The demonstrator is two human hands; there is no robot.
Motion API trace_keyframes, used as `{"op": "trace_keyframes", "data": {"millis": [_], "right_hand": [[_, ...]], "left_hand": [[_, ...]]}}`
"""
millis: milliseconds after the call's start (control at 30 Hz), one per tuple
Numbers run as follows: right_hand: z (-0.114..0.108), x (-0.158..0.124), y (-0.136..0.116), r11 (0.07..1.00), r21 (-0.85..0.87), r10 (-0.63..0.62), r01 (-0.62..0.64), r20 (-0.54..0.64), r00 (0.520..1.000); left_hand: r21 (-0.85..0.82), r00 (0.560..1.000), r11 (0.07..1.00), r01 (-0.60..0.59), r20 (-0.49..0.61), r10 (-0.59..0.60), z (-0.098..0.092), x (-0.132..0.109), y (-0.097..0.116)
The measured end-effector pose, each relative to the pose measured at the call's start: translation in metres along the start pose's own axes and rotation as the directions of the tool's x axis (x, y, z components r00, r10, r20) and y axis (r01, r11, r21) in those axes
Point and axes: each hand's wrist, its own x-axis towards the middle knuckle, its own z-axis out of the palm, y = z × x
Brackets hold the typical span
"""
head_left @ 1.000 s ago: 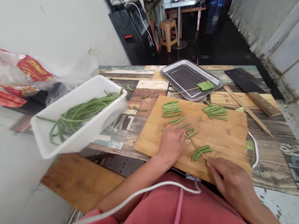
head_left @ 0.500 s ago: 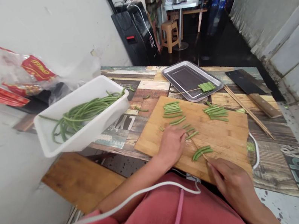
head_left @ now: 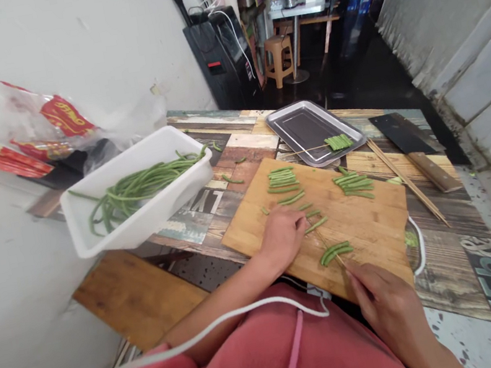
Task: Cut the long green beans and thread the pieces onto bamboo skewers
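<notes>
on the wooden cutting board (head_left: 371, 235), seen from the head camera, the person's two hands are apart, with a thin skewer (head_left: 340, 261) between them. the right hand (head_left: 382, 296) is closed around the skewer's near end; several bean pieces (head_left: 336, 252) sit threaded just ahead of it. the left hand (head_left: 284, 232), fingers curled, is at the far end, beside a loose bean piece (head_left: 316, 224); whether it pinches anything cannot be told. two bean rows, a left row (head_left: 282, 179) and a right row (head_left: 353, 183), lie farther up the board. beyond stands a metal tray (head_left: 296, 124) holding a loaded skewer (head_left: 338, 142); at left, a white tub (head_left: 183, 188) holds long beans (head_left: 137, 188).
</notes>
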Motion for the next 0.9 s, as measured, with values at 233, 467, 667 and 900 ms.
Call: {"op": "trace_keyframes", "data": {"millis": [233,467,667,900], "right_hand": [[-0.0004,0.0009,-0.0008,1.0,0.007,-0.015,0.015,-0.01,1.0],[-0.0009,-0.0009,-0.0017,1.0,0.02,-0.008,0.008,0.0,1.0],[0.0006,-0.001,-0.001,1.0,0.0,-0.011,0.011,-0.003,1.0],[0.001,-0.0027,-0.0008,1.0,0.006,0.007,-0.007,0.006,1.0]], "left_hand": [[0.022,1.0,1.0,0.005,0.004,-0.005,-0.001,-0.0002,0.0006],[0.018,1.0,1.0,-0.017,-0.002,0.017,0.0005,-0.0006,-0.0002],[0.025,1.0,1.0,-0.007,0.006,0.007,-0.0014,-0.0003,0.0019],[0.014,1.0,1.0,-0.017,-0.012,0.017,-0.0009,-0.0014,0.0015]]}}
